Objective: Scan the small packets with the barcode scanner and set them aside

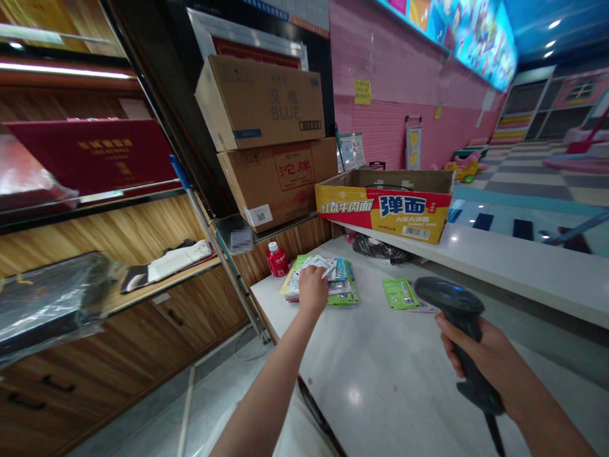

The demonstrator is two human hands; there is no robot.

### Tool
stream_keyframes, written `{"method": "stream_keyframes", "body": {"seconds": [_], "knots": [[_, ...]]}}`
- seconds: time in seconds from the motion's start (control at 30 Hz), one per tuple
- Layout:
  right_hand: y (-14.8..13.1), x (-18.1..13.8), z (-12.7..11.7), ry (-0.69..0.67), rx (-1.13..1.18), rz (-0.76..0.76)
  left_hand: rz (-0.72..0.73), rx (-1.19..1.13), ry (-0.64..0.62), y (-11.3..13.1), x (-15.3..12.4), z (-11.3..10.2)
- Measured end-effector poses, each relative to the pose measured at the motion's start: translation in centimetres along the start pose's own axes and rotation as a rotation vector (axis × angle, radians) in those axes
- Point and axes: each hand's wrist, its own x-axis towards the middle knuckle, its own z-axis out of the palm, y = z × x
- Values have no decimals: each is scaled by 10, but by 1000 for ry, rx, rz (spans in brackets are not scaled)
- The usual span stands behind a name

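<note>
My right hand (480, 355) is wrapped round the handle of a black barcode scanner (450, 298), which shows a small blue light on top. A cable runs down from its grip. At the counter's far left, my left hand (314, 289) has its fingers closed on a small white packet (325, 263). That packet is over a pile of flat packets (345, 297) in green, blue and white; my fingertips are partly hidden. Apart from the pile, a green packet (398, 294) lies over a pinkish one (425, 307), left of the scanner.
A red bottle (276, 260) with a white cap stands beside the pile. Behind are stacked cardboard boxes (280, 181) and an open yellow-and-red carton (384, 209) on a raised ledge (518, 270). Wooden shelving (137, 279) lines the left. A dark cord (318, 412) hangs near the counter's front.
</note>
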Motion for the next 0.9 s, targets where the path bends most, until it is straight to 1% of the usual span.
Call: {"method": "stream_keyframes", "body": {"seconds": [0.07,0.13,0.17,0.23,0.3,0.43,0.5,0.57,0.67,0.73,0.8,0.9], "knots": [[1,-1,2,-7,-2,-5,-135,92,37,-21,6,-14],[2,-2,4,-12,-19,-10,-227,146,13,-35,11,-23],[2,-2,4,-13,-35,-9,-250,156,-15,-39,12,-26],[5,0,4,-17,-62,-5,-265,154,-69,-44,14,-29],[9,3,3,-30,-70,10,-266,141,-86,-46,15,-28],[17,9,-2,-92,-75,37,-297,88,-35,-51,20,-22],[18,11,-2,-107,-70,31,-308,-6,-27,-54,24,-20],[16,9,-1,-102,-70,27,-314,-167,-49,-55,27,-19],[12,4,3,-67,-76,6,-338,-483,-47,-52,25,-19],[9,0,7,-54,-77,-6,-350,-704,-46,-45,17,-18],[9,-4,10,-82,-83,-8,-353,-889,-105,-36,6,-15],[9,-11,16,-173,-131,-18,-353,-1019,-223,-25,-14,-8]]}}
